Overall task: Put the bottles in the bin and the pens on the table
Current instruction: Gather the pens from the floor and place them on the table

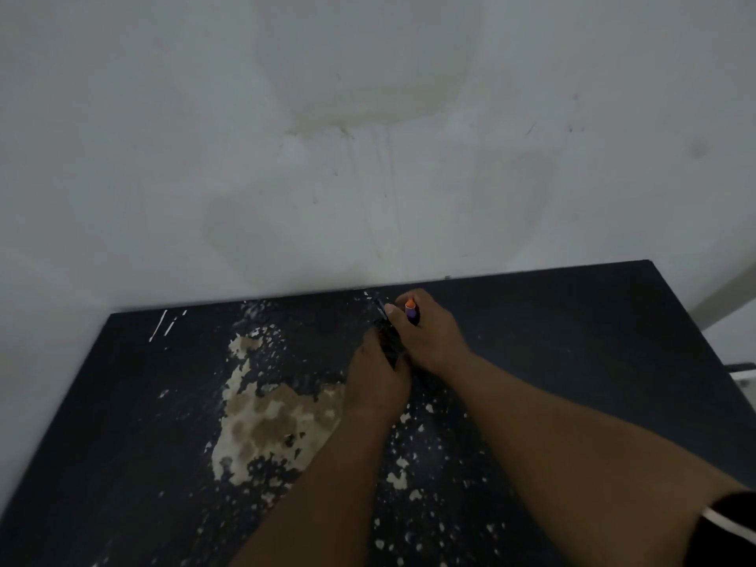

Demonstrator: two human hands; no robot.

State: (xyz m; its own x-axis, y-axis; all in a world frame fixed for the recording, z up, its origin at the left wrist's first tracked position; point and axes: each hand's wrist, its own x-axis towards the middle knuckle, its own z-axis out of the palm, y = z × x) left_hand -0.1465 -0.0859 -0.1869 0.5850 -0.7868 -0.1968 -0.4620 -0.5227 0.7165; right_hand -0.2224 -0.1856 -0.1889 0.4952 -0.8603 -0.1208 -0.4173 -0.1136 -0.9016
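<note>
- While both hands meet over the far middle of the bench (572, 341), close to its far edge by the wall (368, 137), the head view shows the pen half of the task in hand, as I judge it.
- Right hand (429, 337): its grip is curled shut around a pen with an orange cap (410, 311), the cap poking up past the knuckles; a second, darker pen (381, 306) shows beside the thumb, though who holds it is hard to tell.
- Left hand (378, 376): it lies touching the right hand, fingers folded onto a dark bundle (388, 341) between the two hands; whether that bundle is more pens I cannot tell, it is too dim and blurred.
- Bench surface: black, with a large patch of peeled finish (270, 419) toward the near left; no pen lies loose on it.
- Bottles and the bin are nowhere in this view, so their state cannot be judged.
- Next move, as a judgement: lower the hands to the bench, open both grips and let the pens lie flat, away from the edges so none rolls off.
</note>
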